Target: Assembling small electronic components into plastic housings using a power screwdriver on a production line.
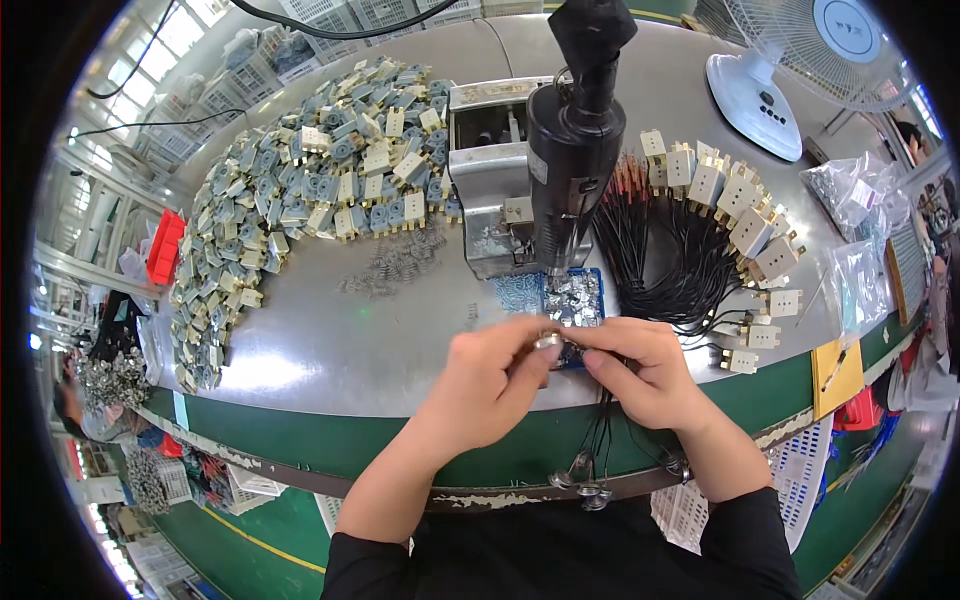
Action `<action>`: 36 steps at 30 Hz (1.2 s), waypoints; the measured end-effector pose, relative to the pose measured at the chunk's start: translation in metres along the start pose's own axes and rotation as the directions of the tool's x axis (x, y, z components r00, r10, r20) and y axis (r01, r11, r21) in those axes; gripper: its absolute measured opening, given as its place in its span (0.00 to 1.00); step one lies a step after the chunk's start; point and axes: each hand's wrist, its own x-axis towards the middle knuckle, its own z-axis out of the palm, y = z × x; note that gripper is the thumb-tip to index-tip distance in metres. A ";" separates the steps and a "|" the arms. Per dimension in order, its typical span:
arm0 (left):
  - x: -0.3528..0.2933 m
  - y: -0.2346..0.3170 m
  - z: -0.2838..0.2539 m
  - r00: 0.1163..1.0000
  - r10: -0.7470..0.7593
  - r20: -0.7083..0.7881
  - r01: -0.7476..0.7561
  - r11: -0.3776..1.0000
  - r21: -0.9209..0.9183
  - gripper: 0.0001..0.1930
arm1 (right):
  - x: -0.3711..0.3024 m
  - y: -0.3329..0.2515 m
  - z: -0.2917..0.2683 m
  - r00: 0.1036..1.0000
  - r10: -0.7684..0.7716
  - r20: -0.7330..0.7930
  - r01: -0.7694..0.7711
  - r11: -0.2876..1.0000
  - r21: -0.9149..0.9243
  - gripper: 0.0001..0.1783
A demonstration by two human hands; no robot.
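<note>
In front of the blue tray (602, 290) of small metal pieces, my hands come close together. My left hand (490, 380) is closed, with a small round silvery metal part (548, 342) pinched between thumb and fingers. My right hand (645, 372) is closed too, thumb against fingers, right beside that part; what it grips is mostly hidden. Thin black wires (600, 425) hang below my fingers over the table edge, with shiny metal ends (590, 492) at the bottom. A black power screwdriver (575, 150) hangs upright just beyond my hands.
A grey metal fixture (490, 180) stands beside the screwdriver. Grey-and-cream plug housings (330, 150) are heaped at left, near loose springs (395, 262). Black cables (660, 290) with cream blocks (750, 232) curve at right. A white fan (755, 105) and plastic bags (855, 250) stand farther right.
</note>
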 end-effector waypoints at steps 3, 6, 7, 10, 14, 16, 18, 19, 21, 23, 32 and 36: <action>-0.004 -0.011 -0.006 0.919 -0.147 0.366 0.321 0.818 -0.478 0.13 | -0.001 0.000 -0.005 1.000 0.000 -0.007 0.000 0.999 0.046 0.17; -0.008 -0.030 -0.001 0.864 -0.053 0.501 0.491 0.314 -0.813 0.14 | 0.003 -0.002 -0.012 0.999 -0.008 0.038 0.006 0.998 0.059 0.16; -0.011 -0.032 -0.001 0.866 -0.055 0.497 0.487 0.314 -0.815 0.14 | 0.003 -0.001 -0.016 0.994 -0.038 0.103 0.030 0.997 0.073 0.18; -0.013 -0.030 0.002 0.844 -0.114 0.523 0.532 0.286 -0.797 0.11 | 0.003 -0.003 -0.019 0.981 -0.052 0.189 0.041 0.997 0.062 0.21; -0.013 -0.004 0.007 0.981 -0.127 0.145 0.170 0.924 -0.343 0.09 | 0.001 -0.007 -0.013 0.982 -0.019 0.187 0.017 1.000 0.014 0.24; -0.011 -0.005 0.013 1.000 -0.015 0.012 0.016 0.997 -0.070 0.09 | -0.002 -0.001 -0.009 0.988 -0.021 0.151 0.017 1.000 0.026 0.24; -0.008 -0.015 0.017 0.996 0.053 -0.068 -0.061 0.992 -0.114 0.10 | -0.003 0.002 -0.006 0.992 -0.030 0.122 0.025 0.999 0.045 0.25; -0.007 -0.017 0.019 0.996 0.053 -0.069 -0.061 0.992 -0.114 0.10 | -0.003 0.002 -0.005 0.994 -0.026 0.107 0.023 0.999 0.023 0.25; -0.006 -0.022 0.020 0.998 -0.066 0.001 0.059 0.890 -0.452 0.06 | -0.003 0.001 -0.006 0.996 -0.016 0.089 0.016 1.000 0.002 0.24; -0.002 -0.029 0.014 0.993 -0.033 0.111 0.073 0.924 -0.376 0.06 | 0.001 -0.002 -0.014 0.989 -0.026 0.143 0.034 0.998 -0.049 0.23; -0.007 -0.037 0.006 0.912 -0.066 0.405 0.324 0.722 -0.611 0.15 | 0.005 0.001 -0.012 0.990 0.042 0.133 -0.043 0.999 0.002 0.19; -0.016 -0.024 -0.007 0.922 -0.151 0.356 0.316 0.825 -0.469 0.13 | 0.010 0.001 -0.007 0.986 0.011 0.165 -0.019 0.999 0.048 0.20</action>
